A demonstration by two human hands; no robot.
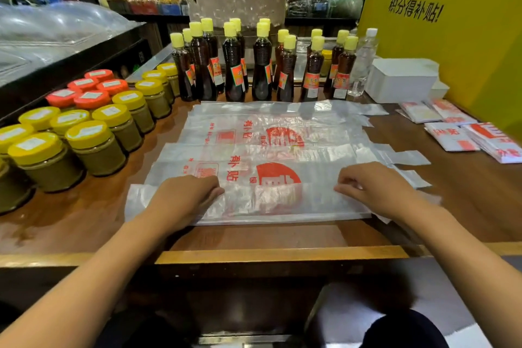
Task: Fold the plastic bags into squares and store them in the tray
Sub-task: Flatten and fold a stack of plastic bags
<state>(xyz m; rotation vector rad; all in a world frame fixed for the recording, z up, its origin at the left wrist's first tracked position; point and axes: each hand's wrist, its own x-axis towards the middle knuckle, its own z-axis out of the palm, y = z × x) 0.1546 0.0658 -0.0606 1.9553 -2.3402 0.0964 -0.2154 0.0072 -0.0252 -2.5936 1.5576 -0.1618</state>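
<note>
Both hands' curled fingers (217,192) pinching clear bag (271,200), red print "有补贴".

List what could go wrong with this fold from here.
1. The nearest plastic bag lies on a loose stack of bags; the left hand and right hand may drag a lower one along.
2. The slippery film may crease unevenly, spoiling the square.

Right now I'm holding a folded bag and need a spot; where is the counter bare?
Bare wood lies between the plastic bags and the folded squares at right, and along the near edge before both hands. The jars at left and bottles behind are crowded.
</note>
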